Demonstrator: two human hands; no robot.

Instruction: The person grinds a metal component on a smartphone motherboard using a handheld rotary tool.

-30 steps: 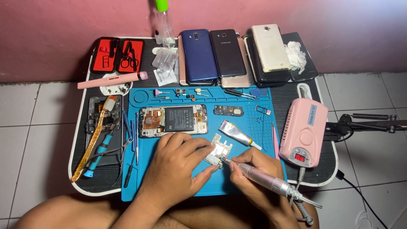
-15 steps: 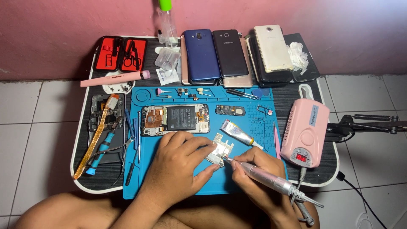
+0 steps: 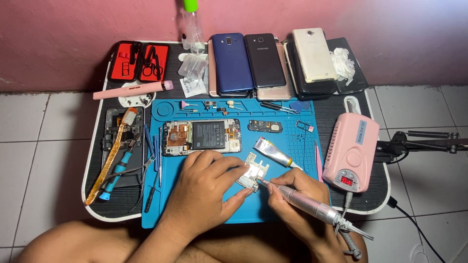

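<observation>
Currently left hand (image 3: 204, 187) pins small circuit board (image 3: 252, 176) flat on blue mat (image 3: 273, 207), fingers at edges. Right hand (image 3: 297, 197) clamped on rotary handpiece (image 3: 304, 204), tip touching board. Board likely light, stiff, fragile; edge grip only.

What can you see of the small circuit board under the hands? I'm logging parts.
The circuit board is small, irregular, with silvery metal shields. It lies flat on the blue mat, below the opened phone. The left hand pins its edges; the rotary handpiece in the right hand touches its lower right edge.
</observation>
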